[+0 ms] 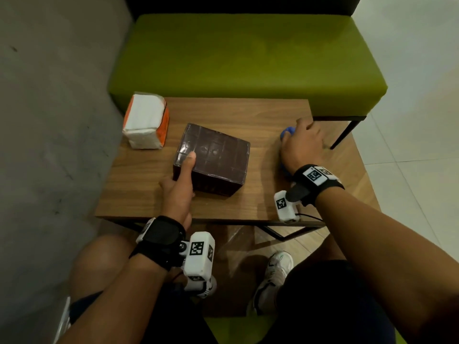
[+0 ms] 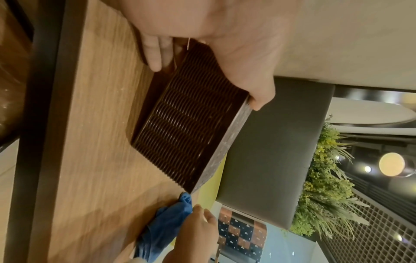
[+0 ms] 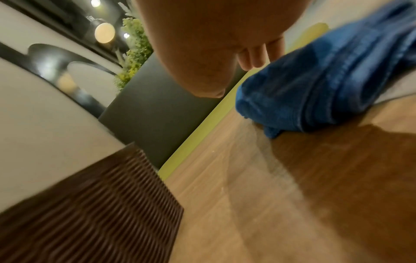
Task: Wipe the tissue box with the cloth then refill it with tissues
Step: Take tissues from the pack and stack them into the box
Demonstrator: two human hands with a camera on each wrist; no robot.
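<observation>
The dark brown tissue box [image 1: 216,155] lies at the middle of the wooden table [image 1: 250,112]; its ribbed side [image 2: 186,124] shows in the left wrist view. My left hand [image 1: 182,170] grips the box's near left corner, thumb [image 2: 258,99] on top and fingers [image 2: 155,57] down the side. At the table's right edge my right hand [image 1: 300,142] lies over the bunched blue cloth [image 1: 286,132], fingers curled onto it [image 2: 166,224]. The cloth [image 3: 326,80] rests on the wood. A white and orange tissue pack [image 1: 145,120] stands at the back left corner.
A green padded bench [image 1: 248,58] runs behind the table and touches its far edge. A grey wall [image 1: 49,120] stands close on the left. Bare wood [image 1: 260,194] shows between the box and the cloth. My knees and a white shoe [image 1: 273,276] are under the near edge.
</observation>
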